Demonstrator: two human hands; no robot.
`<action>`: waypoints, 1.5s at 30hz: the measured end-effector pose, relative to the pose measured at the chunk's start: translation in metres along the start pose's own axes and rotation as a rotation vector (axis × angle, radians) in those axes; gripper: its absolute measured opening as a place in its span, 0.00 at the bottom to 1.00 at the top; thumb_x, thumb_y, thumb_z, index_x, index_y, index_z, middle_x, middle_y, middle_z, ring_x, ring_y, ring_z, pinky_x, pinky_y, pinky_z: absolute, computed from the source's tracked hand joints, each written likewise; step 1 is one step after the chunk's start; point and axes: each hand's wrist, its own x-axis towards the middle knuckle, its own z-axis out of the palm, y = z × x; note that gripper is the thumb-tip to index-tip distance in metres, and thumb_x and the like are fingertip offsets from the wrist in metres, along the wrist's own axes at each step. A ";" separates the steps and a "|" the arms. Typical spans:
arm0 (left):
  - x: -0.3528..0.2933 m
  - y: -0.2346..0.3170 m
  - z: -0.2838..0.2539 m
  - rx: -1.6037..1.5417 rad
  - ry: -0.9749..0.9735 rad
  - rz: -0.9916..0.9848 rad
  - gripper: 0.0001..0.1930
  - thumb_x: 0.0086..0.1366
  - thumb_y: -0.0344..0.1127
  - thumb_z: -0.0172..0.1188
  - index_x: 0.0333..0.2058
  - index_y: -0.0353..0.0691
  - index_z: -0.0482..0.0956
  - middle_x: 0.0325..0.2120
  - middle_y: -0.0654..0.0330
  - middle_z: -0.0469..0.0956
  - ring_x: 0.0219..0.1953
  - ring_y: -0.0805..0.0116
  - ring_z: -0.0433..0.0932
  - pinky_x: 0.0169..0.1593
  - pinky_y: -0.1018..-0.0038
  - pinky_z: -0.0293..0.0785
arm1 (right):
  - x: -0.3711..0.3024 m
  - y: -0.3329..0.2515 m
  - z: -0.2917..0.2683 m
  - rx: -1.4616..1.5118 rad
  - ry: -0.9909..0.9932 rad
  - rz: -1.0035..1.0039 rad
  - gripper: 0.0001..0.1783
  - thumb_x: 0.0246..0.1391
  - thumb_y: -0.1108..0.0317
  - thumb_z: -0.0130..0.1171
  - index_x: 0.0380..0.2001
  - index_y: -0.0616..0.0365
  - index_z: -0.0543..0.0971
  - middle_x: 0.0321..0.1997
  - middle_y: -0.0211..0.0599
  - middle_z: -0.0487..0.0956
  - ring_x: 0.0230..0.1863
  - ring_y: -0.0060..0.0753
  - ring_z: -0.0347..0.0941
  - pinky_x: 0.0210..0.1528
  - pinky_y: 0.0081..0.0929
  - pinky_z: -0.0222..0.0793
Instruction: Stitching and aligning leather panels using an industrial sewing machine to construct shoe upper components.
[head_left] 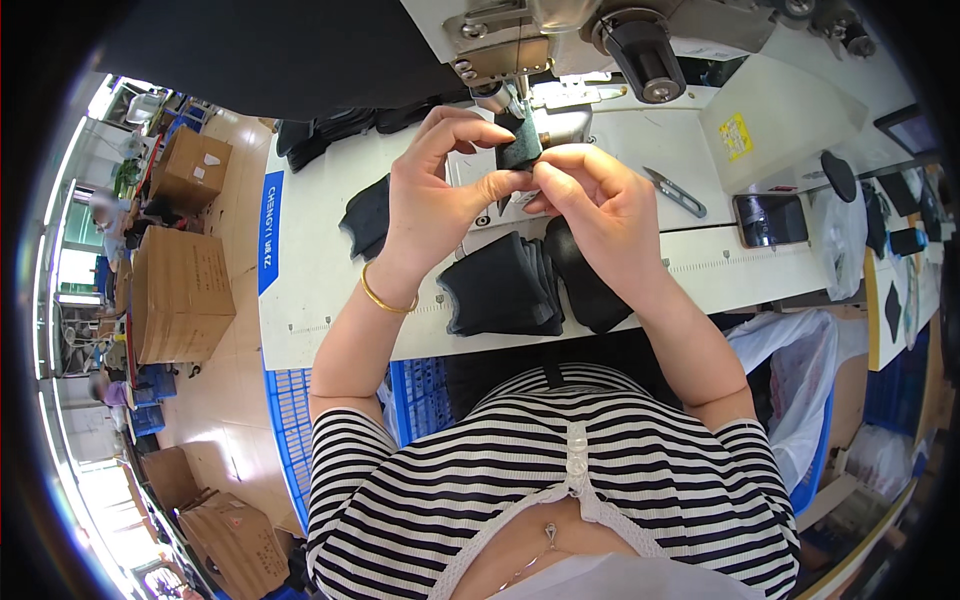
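Observation:
A small dark green-black piece of material (519, 152) is pinched between my two hands, just below the needle area of a sewing machine (508, 62). My left hand (437, 180) grips its left side with thumb and fingers. At its lower right corner, my right hand (607, 203) has thumb and forefinger pressed together on it. Nearer to me lies a fanned stack of dark cut pieces (500, 288), with a black curved piece (588, 280) beside it, below my right hand. Another dark stack (368, 217) rests left of my left wrist.
A craft knife (677, 193) and a phone (770, 220) lie on the white table (400, 335) at right, before a translucent guard (775, 120). More dark pieces (330, 138) are piled far left. Blue baskets (290, 425) stand below the front edge; cardboard boxes (185, 295) stand on the floor.

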 end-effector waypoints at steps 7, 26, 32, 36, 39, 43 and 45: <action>0.001 0.007 -0.003 0.113 0.006 0.141 0.16 0.49 0.26 0.72 0.38 0.38 0.82 0.36 0.61 0.77 0.38 0.67 0.75 0.42 0.75 0.72 | 0.002 -0.001 0.002 -0.053 -0.002 -0.008 0.11 0.60 0.68 0.57 0.38 0.67 0.79 0.29 0.36 0.84 0.30 0.19 0.80 0.33 0.17 0.75; -0.003 0.014 0.013 0.819 0.086 0.883 0.20 0.33 0.29 0.61 0.32 0.32 0.82 0.31 0.60 0.76 0.34 0.64 0.76 0.38 0.67 0.76 | 0.004 0.000 -0.008 -0.059 -0.075 0.040 0.12 0.64 0.68 0.49 0.32 0.66 0.78 0.23 0.34 0.81 0.26 0.20 0.78 0.31 0.18 0.75; -0.005 0.015 0.013 0.854 0.069 0.858 0.15 0.40 0.22 0.64 0.33 0.35 0.84 0.30 0.61 0.78 0.33 0.64 0.77 0.37 0.69 0.76 | 0.008 0.003 -0.011 0.064 -0.089 0.065 0.15 0.65 0.65 0.48 0.31 0.64 0.77 0.21 0.33 0.80 0.23 0.19 0.75 0.29 0.17 0.72; -0.005 0.015 0.013 0.871 0.066 0.886 0.16 0.39 0.23 0.64 0.32 0.34 0.84 0.30 0.61 0.78 0.32 0.65 0.77 0.37 0.69 0.76 | 0.008 0.002 -0.011 0.092 -0.102 0.080 0.14 0.64 0.65 0.49 0.30 0.64 0.78 0.20 0.33 0.79 0.22 0.18 0.74 0.28 0.16 0.71; -0.005 0.015 0.013 0.883 0.059 0.896 0.16 0.38 0.24 0.64 0.32 0.33 0.84 0.30 0.61 0.78 0.32 0.65 0.78 0.37 0.69 0.77 | 0.008 0.001 -0.010 0.056 -0.088 0.073 0.13 0.63 0.67 0.50 0.28 0.63 0.77 0.20 0.33 0.79 0.22 0.17 0.74 0.27 0.16 0.71; -0.005 0.017 0.014 0.898 0.065 0.932 0.17 0.37 0.26 0.63 0.32 0.33 0.84 0.31 0.60 0.78 0.32 0.65 0.79 0.37 0.70 0.77 | 0.011 -0.002 -0.007 -0.005 -0.078 0.064 0.12 0.62 0.69 0.51 0.27 0.63 0.77 0.19 0.31 0.79 0.21 0.16 0.73 0.26 0.16 0.70; -0.006 0.018 0.016 0.888 0.067 0.881 0.16 0.39 0.27 0.63 0.32 0.33 0.83 0.31 0.60 0.78 0.33 0.65 0.78 0.38 0.69 0.76 | 0.010 -0.005 -0.010 -0.079 -0.102 0.072 0.11 0.61 0.69 0.52 0.27 0.64 0.77 0.18 0.30 0.78 0.20 0.16 0.73 0.24 0.16 0.68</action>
